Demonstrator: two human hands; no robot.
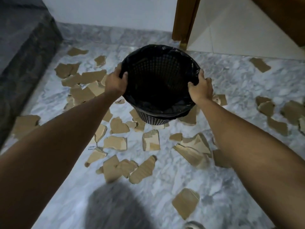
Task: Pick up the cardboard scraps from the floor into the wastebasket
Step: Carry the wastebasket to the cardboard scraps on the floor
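A black mesh wastebasket (158, 66) lined with a black bag stands in the middle of the marble floor. My left hand (115, 81) grips its left rim, thumb inside the rim. On the right rim, my right hand (200, 88) grips in the same way. Several torn brown cardboard scraps lie all around the basket: a dense pile at the left (84, 83), pieces in front (151, 140), a long piece nearer me (142, 170), one at lower right (185, 202) and others at the far right (279, 116). The inside of the basket looks dark, its contents unclear.
A dark stone step or ledge (24, 52) runs along the left. A white wall stands behind, and a wooden door frame (185, 22) at the upper right. A dark blurred shape (115, 207) sits at the bottom centre near me.
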